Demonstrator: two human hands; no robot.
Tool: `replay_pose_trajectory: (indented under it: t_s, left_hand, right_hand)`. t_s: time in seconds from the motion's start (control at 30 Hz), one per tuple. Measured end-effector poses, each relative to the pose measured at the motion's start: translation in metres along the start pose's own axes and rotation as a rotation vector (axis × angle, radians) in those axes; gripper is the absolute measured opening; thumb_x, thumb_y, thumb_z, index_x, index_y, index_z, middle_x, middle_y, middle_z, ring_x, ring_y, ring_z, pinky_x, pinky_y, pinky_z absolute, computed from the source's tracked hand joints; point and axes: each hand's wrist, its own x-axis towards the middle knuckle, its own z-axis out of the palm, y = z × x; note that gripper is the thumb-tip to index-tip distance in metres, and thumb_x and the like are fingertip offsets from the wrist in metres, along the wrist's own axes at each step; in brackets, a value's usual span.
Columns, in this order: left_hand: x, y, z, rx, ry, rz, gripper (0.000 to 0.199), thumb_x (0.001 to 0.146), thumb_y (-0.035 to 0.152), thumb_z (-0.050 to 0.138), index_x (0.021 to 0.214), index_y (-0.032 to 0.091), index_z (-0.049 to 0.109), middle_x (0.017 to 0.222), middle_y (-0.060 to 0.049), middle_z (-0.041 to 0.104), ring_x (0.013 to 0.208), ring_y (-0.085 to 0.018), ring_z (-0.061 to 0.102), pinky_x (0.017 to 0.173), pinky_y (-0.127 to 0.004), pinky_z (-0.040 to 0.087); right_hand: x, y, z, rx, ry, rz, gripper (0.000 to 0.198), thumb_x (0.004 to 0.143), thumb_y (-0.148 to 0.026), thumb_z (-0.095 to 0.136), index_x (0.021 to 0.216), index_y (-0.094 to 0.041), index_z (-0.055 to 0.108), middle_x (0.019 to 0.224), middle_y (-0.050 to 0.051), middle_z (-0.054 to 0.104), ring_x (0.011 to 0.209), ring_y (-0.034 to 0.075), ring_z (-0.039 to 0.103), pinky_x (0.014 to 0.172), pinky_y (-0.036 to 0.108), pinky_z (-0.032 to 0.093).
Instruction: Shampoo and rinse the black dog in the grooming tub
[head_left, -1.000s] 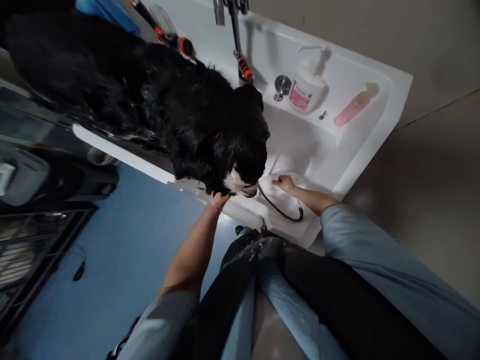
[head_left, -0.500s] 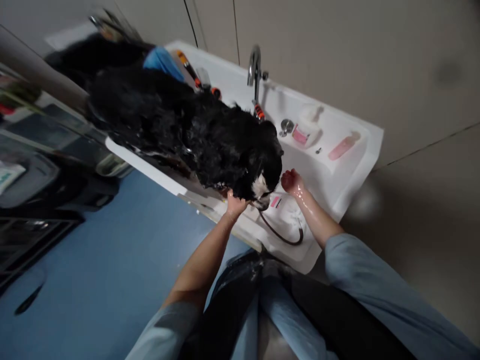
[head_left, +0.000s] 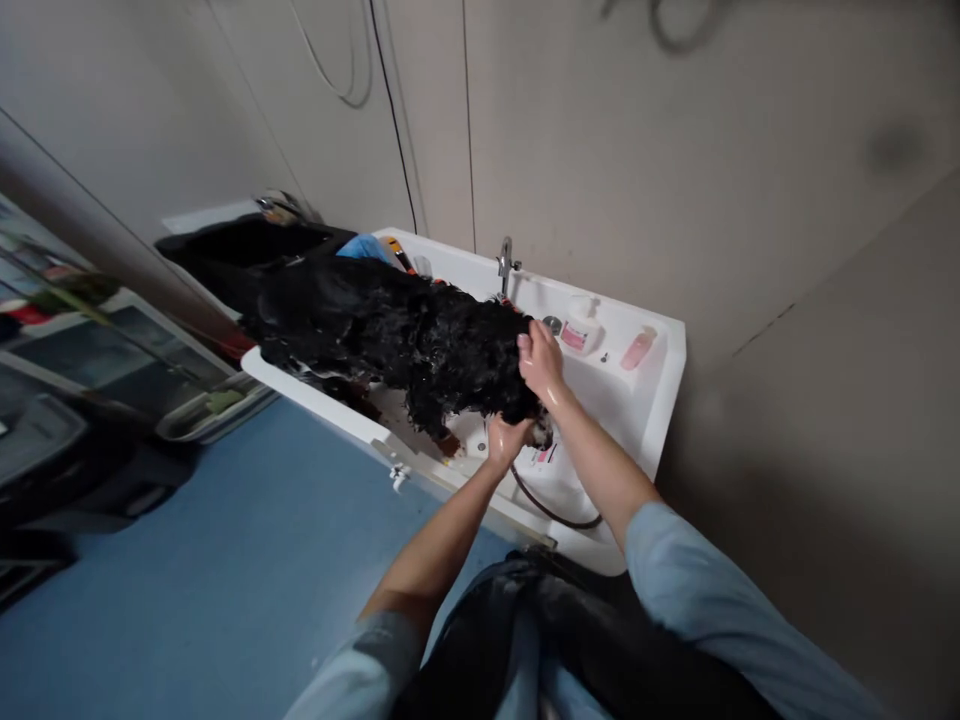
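A wet black dog (head_left: 390, 340) with lather in its coat stands in a white tub (head_left: 307, 395). Its head is at the right end, with a pale muzzle (head_left: 541, 432) turned downward. My left hand (head_left: 508, 440) is closed at the near side of the muzzle, the thumb along it; some fingers are hidden under the jaw. On the far side, my wet right hand (head_left: 541, 360) has its fingers curled against the top of the dog's head. Whether it grips the ear or only fur cannot be made out.
A chrome tap (head_left: 505, 262) stands at the tub's back wall. A pump bottle (head_left: 580, 328) and a pink bottle (head_left: 639, 348) are on the ledge right of it. A dark hose (head_left: 551, 513) curves along the near right. Blue floor (head_left: 277, 560) lies left, beside dark equipment.
My right hand has moved left from beside the dog's face onto its head. My left hand stays at the jaw. The view has tilted up, showing more wall.
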Motion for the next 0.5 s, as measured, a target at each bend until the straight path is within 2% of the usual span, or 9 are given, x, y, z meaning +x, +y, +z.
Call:
replay_pose_trajectory:
  t_s: [0.07,0.13,0.2,0.27,0.3,0.33,0.4,0.43,0.5]
  left_hand:
    - [-0.001,0.004,0.0,0.001,-0.019,0.015,0.015,0.061,0.027,0.079,0.064,0.02,0.067,0.064,-0.005,0.072,0.07,-0.027,0.071,0.064,-0.035,0.058]
    - [-0.002,0.007,-0.001,-0.012,-0.02,0.048,0.012,0.064,0.025,0.076,0.063,0.019,0.066,0.066,-0.007,0.074,0.072,-0.027,0.071,0.065,-0.034,0.058]
    - [-0.003,0.009,-0.001,-0.005,-0.015,0.041,0.011,0.065,0.025,0.075,0.063,0.019,0.066,0.064,-0.006,0.072,0.069,-0.025,0.069,0.062,-0.033,0.056]
    - [-0.003,0.011,-0.001,0.016,-0.013,0.01,0.015,0.067,0.027,0.075,0.06,0.02,0.063,0.057,-0.003,0.066,0.061,-0.021,0.064,0.057,-0.03,0.052]
    - [-0.003,0.012,-0.002,0.03,-0.021,0.0,0.018,0.067,0.028,0.075,0.058,0.021,0.061,0.054,-0.002,0.063,0.057,-0.02,0.06,0.055,-0.029,0.05]
    - [-0.002,0.012,-0.003,0.046,-0.032,-0.004,0.02,0.067,0.028,0.074,0.056,0.021,0.059,0.053,-0.001,0.061,0.055,-0.018,0.057,0.054,-0.028,0.047]
    - [0.002,0.012,-0.005,0.076,-0.036,0.012,0.021,0.067,0.027,0.073,0.056,0.021,0.056,0.052,0.0,0.06,0.055,-0.017,0.055,0.054,-0.028,0.046]
    - [0.005,0.011,-0.006,0.089,-0.027,0.026,0.021,0.066,0.027,0.073,0.056,0.021,0.056,0.053,0.0,0.06,0.057,-0.017,0.055,0.056,-0.028,0.047]
    - [0.008,0.006,-0.008,0.099,0.011,0.056,0.021,0.067,0.029,0.074,0.058,0.021,0.056,0.056,0.0,0.059,0.059,-0.017,0.057,0.061,-0.029,0.05]
  right_hand:
    - [-0.011,0.001,0.001,-0.051,-0.042,-0.075,0.058,0.107,-0.036,0.043,0.155,-0.007,0.058,0.165,0.023,0.052,0.16,0.035,0.041,0.136,0.057,0.028]
    - [-0.027,0.008,0.001,-0.074,-0.035,-0.069,0.066,0.104,-0.035,0.049,0.165,-0.008,0.045,0.174,0.022,0.039,0.166,0.035,0.03,0.136,0.06,0.026]
    - [-0.032,0.014,0.001,-0.064,-0.008,0.099,0.076,0.103,-0.037,0.051,0.17,-0.004,0.033,0.175,0.027,0.035,0.165,0.038,0.031,0.133,0.063,0.031]
    - [-0.023,0.015,0.002,-0.051,-0.002,0.229,0.073,0.105,-0.037,0.048,0.166,0.001,0.037,0.168,0.031,0.044,0.16,0.039,0.042,0.13,0.061,0.037]
    - [-0.018,0.014,0.003,-0.053,-0.024,0.194,0.068,0.106,-0.036,0.047,0.162,0.002,0.045,0.164,0.031,0.049,0.157,0.037,0.046,0.132,0.057,0.036]
    - [-0.016,0.012,0.005,-0.061,-0.063,0.085,0.061,0.106,-0.034,0.048,0.156,-0.001,0.054,0.162,0.028,0.053,0.157,0.035,0.047,0.134,0.053,0.033]
    - [-0.02,0.012,0.011,-0.069,-0.106,-0.14,0.052,0.105,-0.031,0.051,0.152,-0.01,0.061,0.167,0.02,0.051,0.162,0.033,0.04,0.138,0.052,0.026]
    - [-0.025,0.015,0.013,-0.063,-0.105,-0.181,0.054,0.104,-0.031,0.053,0.154,-0.011,0.059,0.17,0.019,0.047,0.164,0.033,0.036,0.137,0.054,0.026]
    - [-0.028,0.026,0.015,-0.021,-0.051,-0.091,0.065,0.102,-0.034,0.057,0.162,-0.01,0.05,0.172,0.023,0.043,0.164,0.036,0.034,0.133,0.058,0.032]
